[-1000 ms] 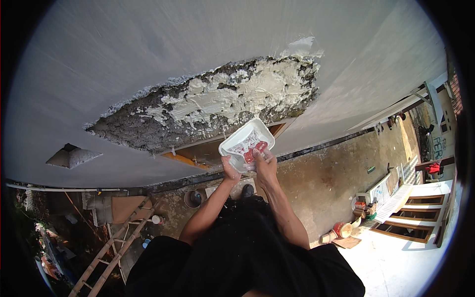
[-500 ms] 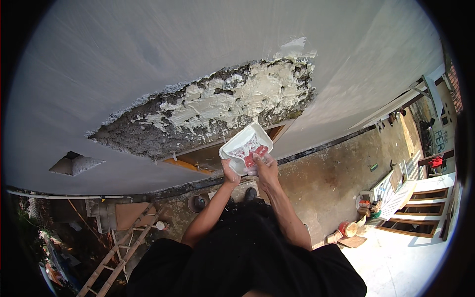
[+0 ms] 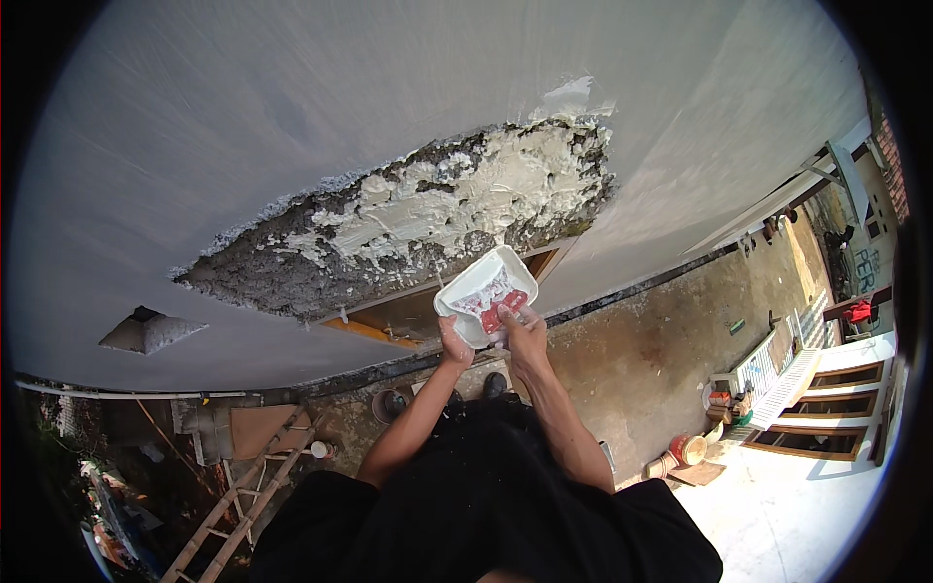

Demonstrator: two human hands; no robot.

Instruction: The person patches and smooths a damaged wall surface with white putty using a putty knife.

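Observation:
A shallow white plastic tray [image 3: 463, 283], smeared inside with white paste, is gripped along its lower left side by my left hand [image 3: 455, 342]. My right hand [image 3: 526, 340] pinches a red flat scraper [image 3: 501, 310] over the tray's inside, its blade end against the paste. Just beyond the tray is a grey wall [image 3: 340, 117] with a long rough patch [image 3: 311, 267] of bare, broken render. Creamy white filler [image 3: 457, 199] covers much of that patch, thickest toward its right end.
A wood-framed opening [image 3: 389, 321] lies under the patch, with a square hole [image 3: 151, 330] in the wall to its left. A bamboo ladder [image 3: 243, 496] leans at lower left, near a small pot [image 3: 323, 450]. Red buckets [image 3: 688, 449] stand at right on the ground.
The view has shifted slightly. Both hands keep their grips, and the scraper has moved a little within the tray.

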